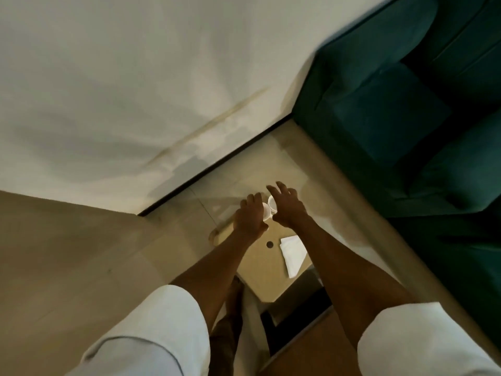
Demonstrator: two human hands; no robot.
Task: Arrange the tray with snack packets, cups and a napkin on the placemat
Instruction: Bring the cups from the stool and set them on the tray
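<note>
The left hand (248, 219) curls its fingers (250, 200) around a white cup (266, 211); just beside it the right hand (288, 210), fingers spread, touches a second white cup (272, 202) without clearly gripping it; a folded napkin (294, 255) lies on the table (260, 278) nearer the person, to the right.

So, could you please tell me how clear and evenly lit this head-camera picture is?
Head view: dim and warm, soft with motion blur; wide-angle bending curves the wall base and teal sofa; the left hand and right hand are smeared around the white cups, so their number is unclear; the napkin reads brightest.
</note>
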